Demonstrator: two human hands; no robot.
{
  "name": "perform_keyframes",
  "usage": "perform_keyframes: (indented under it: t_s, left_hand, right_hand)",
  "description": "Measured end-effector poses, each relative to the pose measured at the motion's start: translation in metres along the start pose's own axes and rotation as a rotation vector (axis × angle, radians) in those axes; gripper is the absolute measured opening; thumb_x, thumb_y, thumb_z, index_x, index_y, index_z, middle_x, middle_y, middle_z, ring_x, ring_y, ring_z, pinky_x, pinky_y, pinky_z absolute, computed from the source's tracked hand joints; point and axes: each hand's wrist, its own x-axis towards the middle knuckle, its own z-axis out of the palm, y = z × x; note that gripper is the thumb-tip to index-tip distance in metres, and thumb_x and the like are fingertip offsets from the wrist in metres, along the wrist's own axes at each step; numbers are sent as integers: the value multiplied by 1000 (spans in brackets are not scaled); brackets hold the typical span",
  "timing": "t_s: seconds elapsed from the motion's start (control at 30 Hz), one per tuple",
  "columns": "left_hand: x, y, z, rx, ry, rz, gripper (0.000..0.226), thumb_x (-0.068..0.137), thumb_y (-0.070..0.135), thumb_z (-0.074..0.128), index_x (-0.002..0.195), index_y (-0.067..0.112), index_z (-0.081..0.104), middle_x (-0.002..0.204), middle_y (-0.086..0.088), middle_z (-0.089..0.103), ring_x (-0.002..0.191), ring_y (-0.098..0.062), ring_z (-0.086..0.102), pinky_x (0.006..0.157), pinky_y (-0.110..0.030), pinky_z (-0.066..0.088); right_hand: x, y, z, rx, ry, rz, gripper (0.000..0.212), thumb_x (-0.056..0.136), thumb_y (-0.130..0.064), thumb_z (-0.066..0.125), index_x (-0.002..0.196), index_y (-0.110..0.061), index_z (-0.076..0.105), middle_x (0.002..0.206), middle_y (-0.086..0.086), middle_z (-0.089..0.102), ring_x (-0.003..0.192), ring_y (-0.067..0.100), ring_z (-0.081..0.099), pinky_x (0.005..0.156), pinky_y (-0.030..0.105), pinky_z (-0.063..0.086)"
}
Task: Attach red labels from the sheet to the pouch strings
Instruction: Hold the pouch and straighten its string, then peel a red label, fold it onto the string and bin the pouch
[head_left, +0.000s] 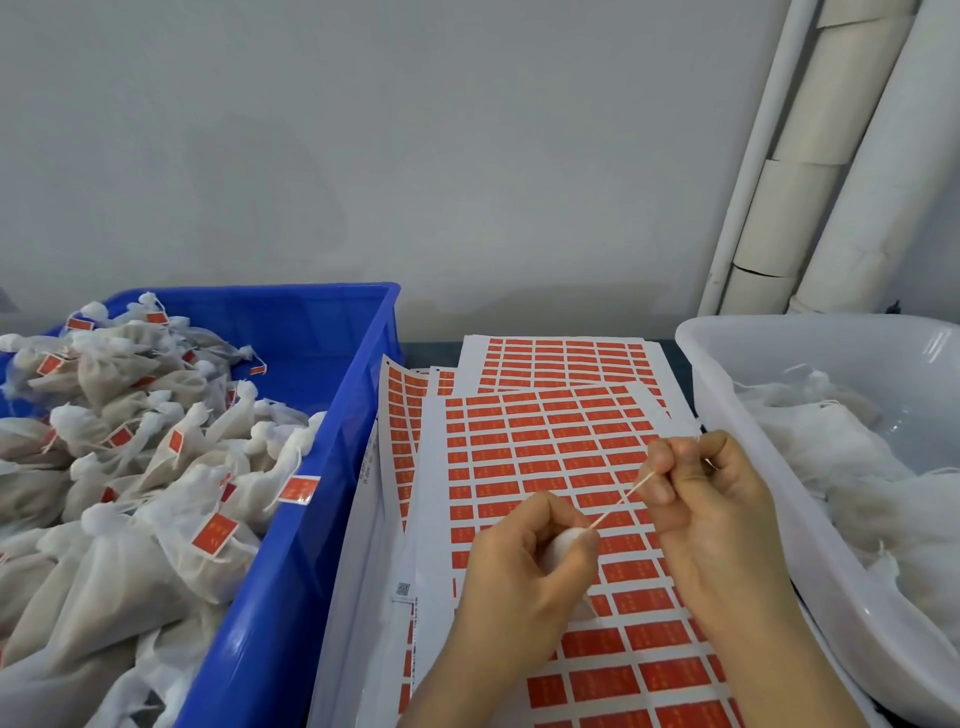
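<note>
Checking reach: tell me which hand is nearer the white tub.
Right. The right hand is beside the white tub; the left hand lies farther left, over the label sheet.

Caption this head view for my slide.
Left hand grips a pouch, right hand pinches its string over red label sheets.

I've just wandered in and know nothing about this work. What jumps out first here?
The red label sheets fanned out in the middle grab the eye first. At the left, a blue crate is heaped with white pouches that carry red tags. In front, the left hand grips a pouch while the right hand pinches its string taut above the sheets.
</note>
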Motion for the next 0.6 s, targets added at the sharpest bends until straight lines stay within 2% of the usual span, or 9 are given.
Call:
perform_keyframes:
  t_s: [0.13, 0.23, 0.3, 0.37, 0.43, 0.53, 0.6]
  left_hand:
    - [0, 0, -1, 75, -73, -39, 22, 90, 26, 53, 75, 41, 59, 71, 13, 60, 70, -3, 56, 61, -12, 48]
    - [0, -4, -1, 260, 28, -104, 20, 85, 37, 62, 71, 51, 58, 87, 27, 55, 89, 8, 51, 66, -8, 47]
    - [0, -2, -3, 314, 89, -157, 16, 85, 44, 62, 74, 55, 58, 83, 30, 59, 85, 9, 54, 62, -8, 47]
    - [3, 1, -6, 108, 65, -246, 9, 88, 40, 59, 89, 48, 64, 74, 25, 66, 69, 5, 62, 54, -7, 46]
    - [5, 6, -9, -190, -1, -388, 17, 92, 37, 55, 105, 34, 65, 78, 12, 73, 62, -5, 67, 54, -12, 48]
    - [6, 9, -13, -594, -111, -587, 37, 91, 42, 53, 117, 17, 60, 101, -5, 74, 81, -19, 72, 59, -19, 52]
    - [6, 8, -16, -849, -102, -711, 38, 85, 33, 62, 114, 8, 63, 106, -14, 71, 78, -20, 72, 57, -21, 55]
  right_hand:
    - [0, 0, -2, 14, -21, -13, 13, 75, -29, 51, 78, -16, 52, 67, 2, 58, 52, 10, 49, 75, 35, 49]
    - [-2, 0, 0, -31, -89, -68, 10, 76, -28, 52, 70, -25, 59, 70, 3, 61, 56, 14, 53, 68, 27, 54]
    - [-5, -1, 2, -46, -146, -112, 12, 76, -31, 54, 67, -28, 61, 70, 4, 62, 58, 16, 56, 66, 24, 55]
    - [-8, -2, 4, -17, -206, -143, 12, 74, -38, 59, 69, -28, 63, 71, 6, 62, 60, 18, 57, 65, 24, 54]
    - [-10, -4, 4, -1, -286, -159, 21, 71, -46, 67, 73, -25, 64, 72, 8, 62, 61, 20, 58, 64, 25, 54]
    - [-11, -6, 3, -38, -419, -131, 35, 67, -56, 72, 74, -22, 65, 71, 9, 63, 60, 23, 59, 63, 27, 54]
    - [-12, -8, 3, -104, -500, -107, 34, 70, -54, 71, 74, -21, 65, 71, 9, 64, 60, 25, 61, 64, 29, 53]
